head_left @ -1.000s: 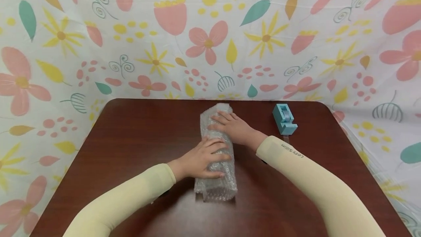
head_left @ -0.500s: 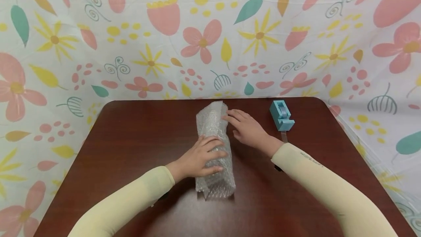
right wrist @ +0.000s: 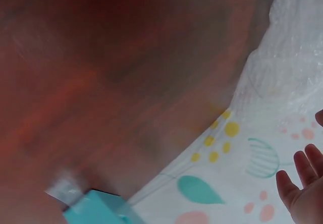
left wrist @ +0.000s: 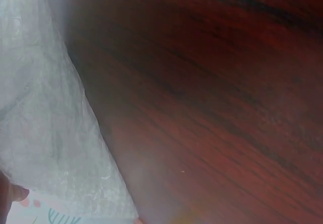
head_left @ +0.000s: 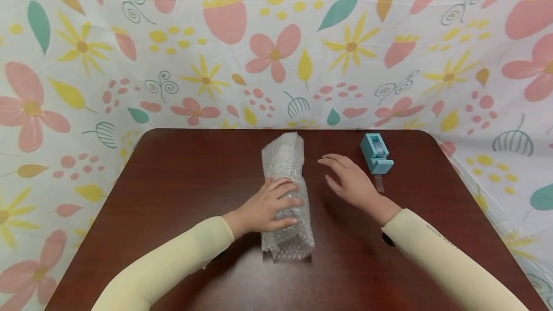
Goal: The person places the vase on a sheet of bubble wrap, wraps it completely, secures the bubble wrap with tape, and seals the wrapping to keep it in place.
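Note:
A long bundle of bubble wrap (head_left: 282,157) lies lengthwise on the dark wooden table; whatever it wraps is hidden. My left hand (head_left: 270,208) rests across its near half, fingers spread over the top. In the left wrist view the bubble wrap (left wrist: 55,123) fills the left side, with a bit of that hand at the lower left corner. To the right of the bundle my right hand (head_left: 352,181) hovers over the table, holding nothing, its fingers loosely bent. The right wrist view has the right hand's fingers (right wrist: 305,168) apart from the wrap (right wrist: 292,52).
A light blue tape dispenser (head_left: 376,154) stands at the table's back right, beyond the right hand. A short strip of clear tape (head_left: 379,183) hangs from its near end. Behind the table (head_left: 181,167) rises a flower-patterned cloth (head_left: 276,54).
My right hand has lifted off the far half of the bubble wrap and moved right, toward the tape dispenser. The left hand has stayed on the bundle.

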`<state>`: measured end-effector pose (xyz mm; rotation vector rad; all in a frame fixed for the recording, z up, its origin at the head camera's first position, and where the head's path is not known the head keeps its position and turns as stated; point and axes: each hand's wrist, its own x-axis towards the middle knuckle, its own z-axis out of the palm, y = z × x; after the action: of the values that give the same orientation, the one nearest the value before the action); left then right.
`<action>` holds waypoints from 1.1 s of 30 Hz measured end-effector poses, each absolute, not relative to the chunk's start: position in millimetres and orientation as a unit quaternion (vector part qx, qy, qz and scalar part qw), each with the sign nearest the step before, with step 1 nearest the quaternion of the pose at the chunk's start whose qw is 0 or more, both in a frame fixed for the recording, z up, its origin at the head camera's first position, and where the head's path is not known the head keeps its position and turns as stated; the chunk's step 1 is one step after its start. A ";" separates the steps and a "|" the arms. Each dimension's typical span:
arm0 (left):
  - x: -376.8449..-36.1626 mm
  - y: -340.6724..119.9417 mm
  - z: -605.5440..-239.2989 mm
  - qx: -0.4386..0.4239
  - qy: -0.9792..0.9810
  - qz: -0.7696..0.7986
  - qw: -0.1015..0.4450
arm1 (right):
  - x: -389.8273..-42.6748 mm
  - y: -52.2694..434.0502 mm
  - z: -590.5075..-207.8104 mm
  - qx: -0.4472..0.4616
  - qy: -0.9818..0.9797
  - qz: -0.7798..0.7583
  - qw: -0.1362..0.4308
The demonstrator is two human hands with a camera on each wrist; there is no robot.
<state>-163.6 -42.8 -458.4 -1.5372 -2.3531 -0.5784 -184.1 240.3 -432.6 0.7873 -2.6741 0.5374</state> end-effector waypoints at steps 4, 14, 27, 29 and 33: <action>-164.3 -42.3 -460.1 -0.528 -0.815 -0.193 0.141 | -181.9 253.1 -442.2 0.230 -0.934 0.228 0.152; -162.5 -42.8 -459.7 -0.518 -0.821 -0.199 0.135 | -171.2 287.4 -457.7 0.081 -0.920 0.348 0.159; -162.3 -42.9 -461.0 -0.517 -0.819 -0.202 0.149 | -170.1 318.9 -465.5 -0.061 -0.877 0.433 0.199; -161.8 -43.2 -459.9 -0.516 -0.819 -0.203 0.146 | -170.7 324.0 -466.4 -0.097 -0.869 0.443 0.198; -162.1 -43.5 -460.2 -0.514 -0.822 -0.202 0.140 | -171.6 335.5 -470.1 -0.134 -0.857 0.459 0.191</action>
<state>-162.1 -43.5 -460.2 -1.4859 -2.3740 -0.5837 -171.6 335.5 -470.1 -0.3771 -2.4071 1.2890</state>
